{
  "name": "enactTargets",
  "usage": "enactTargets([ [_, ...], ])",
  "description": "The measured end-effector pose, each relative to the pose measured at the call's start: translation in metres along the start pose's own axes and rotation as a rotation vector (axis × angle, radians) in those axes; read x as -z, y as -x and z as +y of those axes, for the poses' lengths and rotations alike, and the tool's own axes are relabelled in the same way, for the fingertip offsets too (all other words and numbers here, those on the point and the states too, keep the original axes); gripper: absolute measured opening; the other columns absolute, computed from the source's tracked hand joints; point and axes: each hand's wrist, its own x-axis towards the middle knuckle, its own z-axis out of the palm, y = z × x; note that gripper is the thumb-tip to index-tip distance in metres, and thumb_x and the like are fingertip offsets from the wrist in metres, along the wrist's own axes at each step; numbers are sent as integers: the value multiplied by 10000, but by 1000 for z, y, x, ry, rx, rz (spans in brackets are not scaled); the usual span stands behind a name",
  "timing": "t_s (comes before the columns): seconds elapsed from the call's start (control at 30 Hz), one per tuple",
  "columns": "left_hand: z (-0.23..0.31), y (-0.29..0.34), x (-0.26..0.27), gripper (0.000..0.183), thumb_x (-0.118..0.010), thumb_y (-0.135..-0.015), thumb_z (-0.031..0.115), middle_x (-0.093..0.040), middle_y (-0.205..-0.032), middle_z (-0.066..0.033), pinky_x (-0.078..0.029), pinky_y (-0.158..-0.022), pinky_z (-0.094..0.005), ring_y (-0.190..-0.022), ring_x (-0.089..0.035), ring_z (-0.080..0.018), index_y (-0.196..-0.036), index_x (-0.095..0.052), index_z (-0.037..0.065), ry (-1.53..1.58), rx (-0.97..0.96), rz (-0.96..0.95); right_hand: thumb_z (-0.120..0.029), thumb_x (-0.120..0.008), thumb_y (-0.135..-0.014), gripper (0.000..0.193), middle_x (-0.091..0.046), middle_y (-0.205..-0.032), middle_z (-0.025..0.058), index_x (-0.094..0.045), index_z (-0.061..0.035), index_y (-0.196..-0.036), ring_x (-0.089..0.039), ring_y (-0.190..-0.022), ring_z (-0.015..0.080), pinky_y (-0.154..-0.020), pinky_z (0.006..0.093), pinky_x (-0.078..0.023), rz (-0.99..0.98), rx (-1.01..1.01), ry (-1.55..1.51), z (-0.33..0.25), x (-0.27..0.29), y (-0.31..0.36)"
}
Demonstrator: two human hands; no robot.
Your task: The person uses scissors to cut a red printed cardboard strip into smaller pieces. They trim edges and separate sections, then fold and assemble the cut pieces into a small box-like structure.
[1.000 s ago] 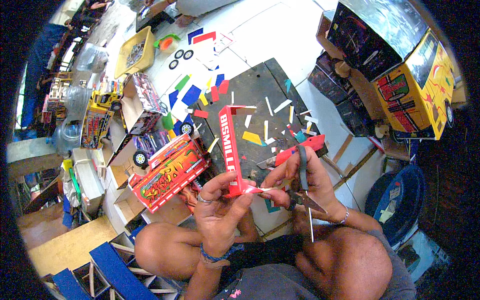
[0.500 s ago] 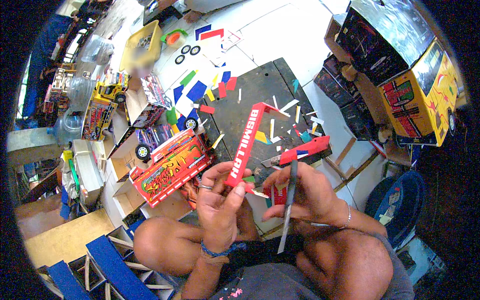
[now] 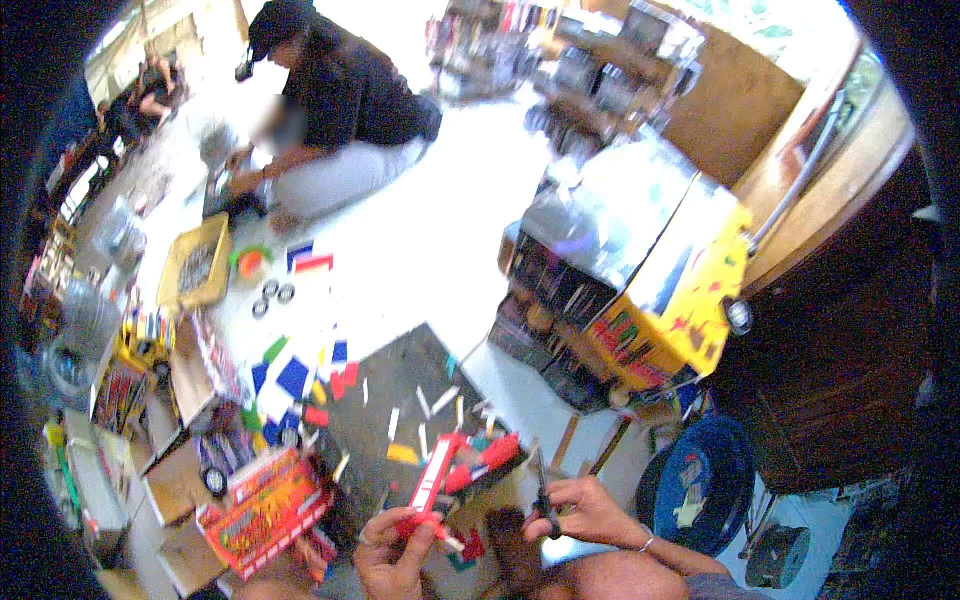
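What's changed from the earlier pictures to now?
The right hand moved rightward, away from the red strip. The view swung up, showing more of another person. The left hand still holds the strip, the right a dark tool.

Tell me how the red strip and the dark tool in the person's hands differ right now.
Colour: the red strip carries white marking; the dark tool looks blackish.
Hand: the strip is in the left hand, the tool in the right hand.
Pose: the strip's upper end slants to the picture's right; the tool points nearly straight up the picture.
Shared: both are long, narrow and held.
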Motion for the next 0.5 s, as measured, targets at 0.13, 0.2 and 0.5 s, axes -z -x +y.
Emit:
enactTargets([
  [0.13, 21, -7, -4, 314, -662, -951, 11, -697, -1103, -90, -521, -876, -253, -970, -654, -141, -1257, -591, 7, 121, -134, -49, -385, -835, -803, 403, -654, -800, 77, -730, -38, -980, -654, -755, 195, -641, 346, -482, -3, 263, 198, -57, 21, -40],
  [0.2, 34, -7, -5, 251, -666, -950, 13, -703, -1064, -66, -513, -846, -237, -937, -645, -112, -1199, -636, 14, 82, -172, -18, -320, -781, -821, 393, -644, -863, 108, -694, -32, -1074, -659, -784, 248, -671, 376, -496, -92, 313, 313, -89, 29, -58],
  [0.5, 38, -13, 12, 326, -581, -1015, 108, -643, -1265, -99, -521, -1022, -359, -1125, -642, -222, -1326, -573, 12, 296, -219, -144, -147, -658, -821, 197, -611, -700, 189, -589, 38, -811, -610, -636, 362, -612, 443, -475, -252, 444, 393, -204, -10, -100],
])
